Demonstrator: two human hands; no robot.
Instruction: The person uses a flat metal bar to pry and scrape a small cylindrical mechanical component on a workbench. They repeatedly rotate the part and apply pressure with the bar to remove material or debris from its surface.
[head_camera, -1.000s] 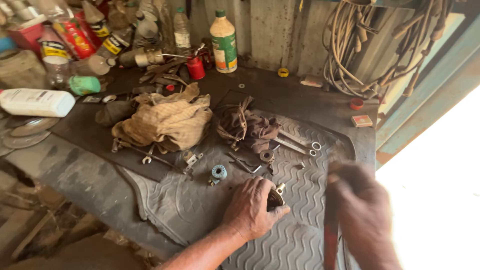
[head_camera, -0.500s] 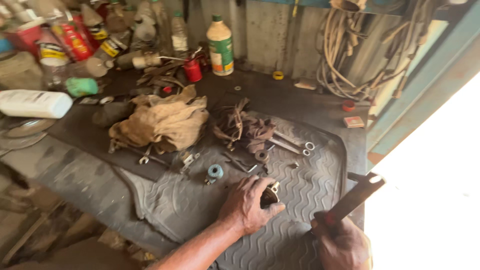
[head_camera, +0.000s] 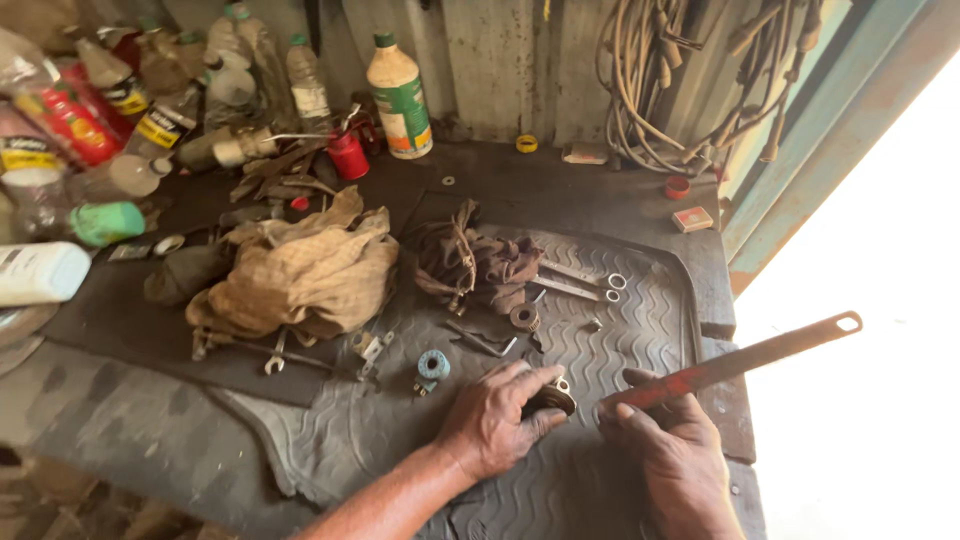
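While the left hand (head_camera: 497, 420) lies palm-down on the ribbed rubber mat (head_camera: 620, 300), its fingers curl around a small round metal part (head_camera: 553, 398), pinning it against the mat; the forearm enters from the bottom edge, angled up and to the right. Just beside it, the right hand (head_camera: 678, 455) is clenched on a flat reddish metal bar (head_camera: 740, 362), gripped at its lower end; the bar slants up and away to the right, its holed tip well beyond the bench edge. Just ahead of the left hand's knuckles sits a small blue spool (head_camera: 433, 364). Farther ahead and to the left: a crumpled tan rag (head_camera: 300, 275); straight ahead, a darker brown rag (head_camera: 470, 262). Well beyond both hands, against the back wall, stands a white plastic bottle with green cap and green-orange label (head_camera: 400, 98). Far to the left: a red can (head_camera: 348, 155), a green cap-shaped container (head_camera: 107, 222), and a white bottle lying on its side (head_camera: 40, 272).
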